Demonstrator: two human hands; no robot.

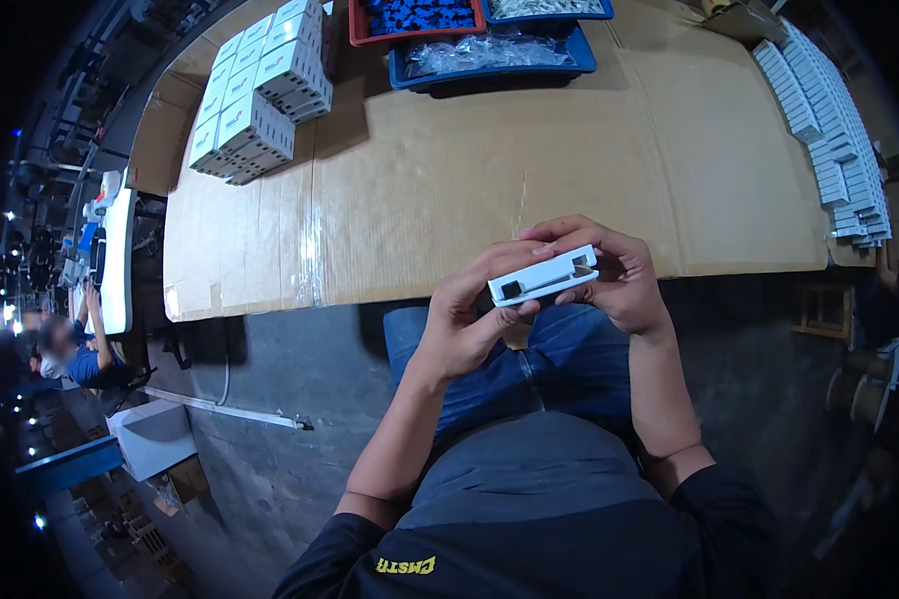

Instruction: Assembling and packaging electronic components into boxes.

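A small white box (547, 281) is held between my two hands, near the table's front edge and above my lap. One narrow side faces up, with a dark square opening at its left end and a flap or gap at its right end. My left hand (472, 304) grips the left part, thumb along the near side and fingers behind. My right hand (617, 272) closes round the right end, its fingers curled over the far side. What the box holds inside is hidden.
Cardboard covers the table (569, 170). Stacked white boxes (255, 125) stand at the back left, more (819, 150) along the right edge. Behind are a red tray (356, 30) of blue parts, a blue tray (401, 76) of clear bags and another blue tray (569, 15). A person (95, 364) sits far left.
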